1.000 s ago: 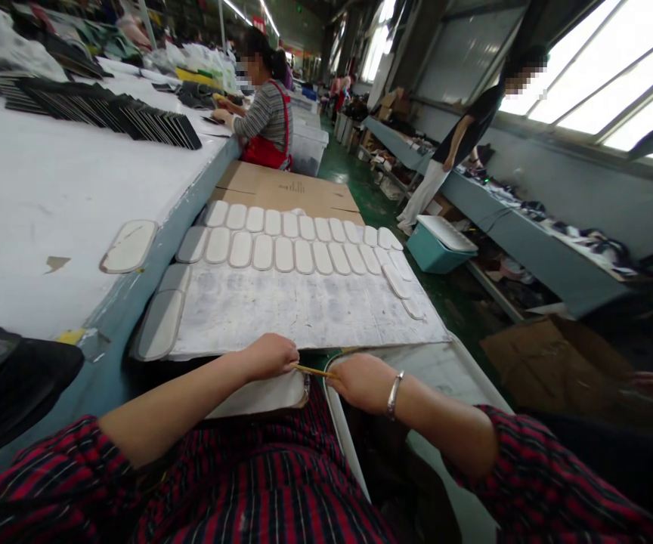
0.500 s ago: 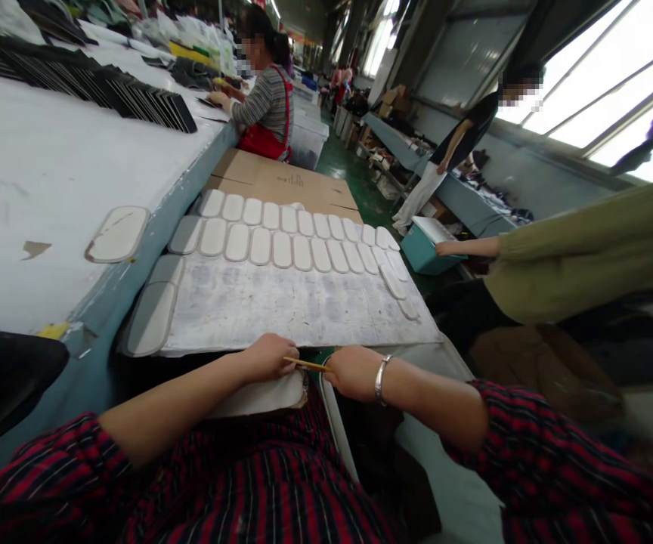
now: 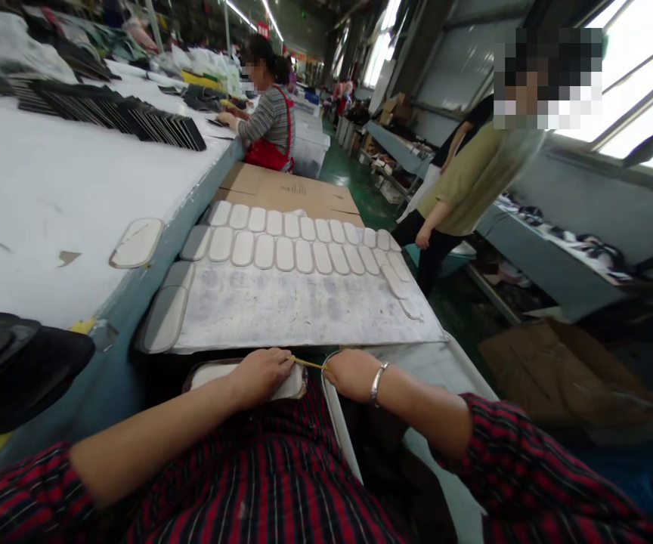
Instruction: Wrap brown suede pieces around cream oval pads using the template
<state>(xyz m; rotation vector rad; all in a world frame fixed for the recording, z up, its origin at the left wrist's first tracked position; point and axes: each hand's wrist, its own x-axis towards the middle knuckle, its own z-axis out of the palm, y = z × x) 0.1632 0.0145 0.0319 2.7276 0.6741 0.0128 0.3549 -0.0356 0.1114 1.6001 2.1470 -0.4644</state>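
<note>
Left arm: reaches forward and inward from the lower left, forearm angled up, hand palm-down, knuckles up, fingers bent toward the middle. Right arm: elbow bent out to the side, forearm running inward, hand curled into a loose fist, silver metal bracelet at the wrist. Both in red-and-black plaid sleeves, hands near each other, not touching.

Grip: right hand closed on a thin yellow straight stick. Left fingertips at the stick's other end; can't tell if they pinch it, or how firmly that hand holds the panel under it.

Stick spans the gap between the hands, close before the torso, dipping slightly toward the right. The cream-white flat panel with rounded corners is under the left hand, just nearer than the front edge of the stained white board. Panel: pale plain face, darker brownish edge, partly covered by hand and forearm.

On the board: rows of similar white rounded-end pieces at the far side, a few down the sides, some overlapping.
</note>
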